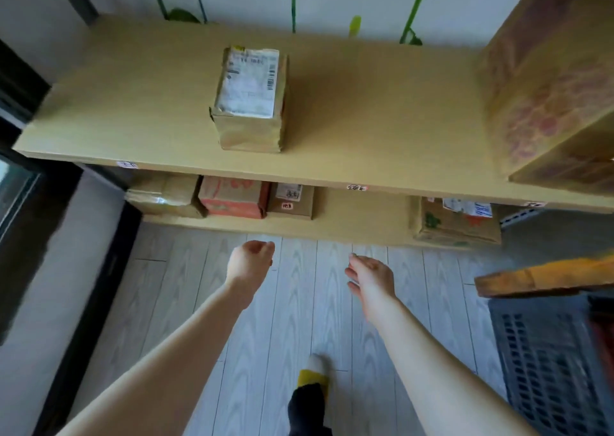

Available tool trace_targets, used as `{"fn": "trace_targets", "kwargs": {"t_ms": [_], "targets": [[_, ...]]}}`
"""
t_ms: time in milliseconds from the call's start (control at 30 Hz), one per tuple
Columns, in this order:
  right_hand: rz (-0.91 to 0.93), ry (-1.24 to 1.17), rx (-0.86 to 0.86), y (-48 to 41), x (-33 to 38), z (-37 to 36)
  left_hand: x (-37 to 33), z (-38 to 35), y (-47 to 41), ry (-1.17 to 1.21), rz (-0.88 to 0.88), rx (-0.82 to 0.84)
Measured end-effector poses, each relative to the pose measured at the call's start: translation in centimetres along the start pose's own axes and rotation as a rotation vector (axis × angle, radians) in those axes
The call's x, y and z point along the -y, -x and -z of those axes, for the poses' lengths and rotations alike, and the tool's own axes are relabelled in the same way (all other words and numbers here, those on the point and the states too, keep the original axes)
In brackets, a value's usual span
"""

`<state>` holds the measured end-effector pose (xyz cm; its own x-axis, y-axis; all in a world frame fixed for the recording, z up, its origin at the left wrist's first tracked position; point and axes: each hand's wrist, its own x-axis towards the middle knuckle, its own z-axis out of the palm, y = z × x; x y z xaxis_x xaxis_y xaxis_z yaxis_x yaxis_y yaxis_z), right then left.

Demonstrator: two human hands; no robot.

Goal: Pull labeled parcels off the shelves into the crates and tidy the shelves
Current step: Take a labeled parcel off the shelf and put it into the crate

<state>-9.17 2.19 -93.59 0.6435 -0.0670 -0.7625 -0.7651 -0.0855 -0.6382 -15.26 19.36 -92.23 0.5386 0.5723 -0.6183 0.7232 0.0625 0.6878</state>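
Note:
A small brown parcel with a white shipping label on top stands alone near the middle of the upper wooden shelf. Below it, on the lower shelf, sit a taped brown box, a red printed box, a small brown labeled box and, further right, a printed box with a label. My left hand hangs over the floor with fingers curled and nothing in it. My right hand is beside it, fingers apart and empty. A dark grey slotted crate stands at the lower right.
A large printed cardboard box fills the right end of the upper shelf. An orange-brown board or box edge lies over the crate. A dark door frame runs along the left. My socked foot is on the pale plank floor.

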Motion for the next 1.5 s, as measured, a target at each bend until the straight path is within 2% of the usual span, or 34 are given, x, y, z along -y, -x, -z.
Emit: {"fn": "trace_targets", "kwargs": {"t_ms": [200,400,633,733,833,967,1067,1200,1400,1500], "targets": [[0.098,0.109,-0.021,-12.6,-2.5,-7.7,4.5,-3.9,-12.4,-0.054,-0.072,-0.076],[0.341,0.279,-0.058,-25.6,-4.8,-13.8,8.9,-8.4,-22.7,0.023,-0.149,-0.174],[0.541,0.515,-0.085,-32.5,-6.0,-16.3,11.4,-11.9,-27.2,0.111,-0.326,-0.188],[0.592,0.522,-0.114,-32.6,-6.2,-16.1,11.5,-12.1,-28.1,0.121,-0.371,-0.227],[0.590,0.478,-0.159,-32.1,-7.0,-14.8,11.5,-12.0,-28.3,0.092,-0.333,-0.267],[0.564,0.306,-0.127,-30.6,-8.5,-12.4,11.5,-12.0,-27.9,0.081,-0.283,-0.243],[0.584,0.181,-0.116,-29.1,-9.2,-11.1,11.1,-12.2,-27.0,0.170,-0.328,-0.277],[0.607,0.141,-0.166,-26.3,-9.0,-8.7,9.6,-12.3,-23.9,0.145,-0.333,-0.269],[0.446,0.162,-0.262,-17.7,-8.2,-2.3,6.7,-12.4,-15.0,-0.007,-0.295,-0.175],[0.284,0.005,-0.328,-11.5,-8.0,2.9,5.5,-13.2,-8.5,-0.061,-0.191,-0.042]]}}
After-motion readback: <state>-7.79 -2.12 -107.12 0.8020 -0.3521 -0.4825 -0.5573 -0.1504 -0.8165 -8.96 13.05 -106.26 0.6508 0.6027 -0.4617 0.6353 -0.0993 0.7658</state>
